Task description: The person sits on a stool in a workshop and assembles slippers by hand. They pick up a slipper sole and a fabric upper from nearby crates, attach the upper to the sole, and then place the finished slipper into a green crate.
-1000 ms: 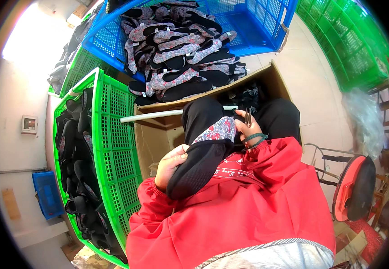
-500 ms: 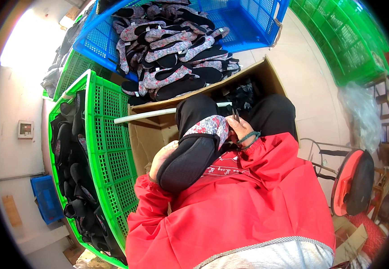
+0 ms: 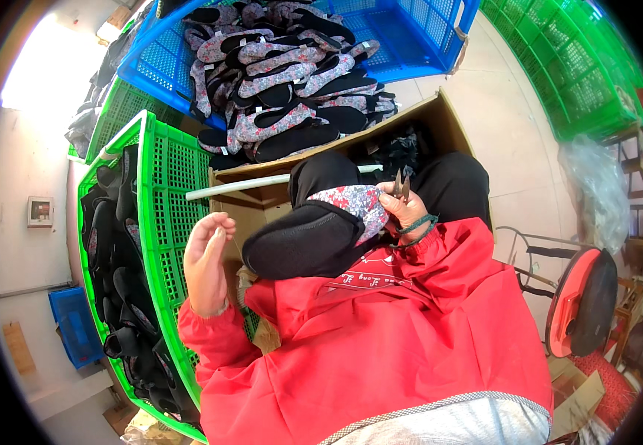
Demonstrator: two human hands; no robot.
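My right hand grips a cloth slipper at its floral toe end, in front of my knees. The same hand holds small thread snips, blades pointing up and slightly apart. The slipper's black sole faces up, and its heel end points to the left. My left hand is raised beside the heel end, apart from it. Its fingers are loosely bent, with the thumb a little away from them and nothing visible between.
A cardboard box with a pale rod across it stands beyond my lap. A blue crate holds heaped floral slippers. Black slippers fill the green crate at left. A round-seated stool stands right.
My left hand has let go of the slipper and moved left, away from it. The slipper's heel end has swung up and left. The snips have turned more into view.
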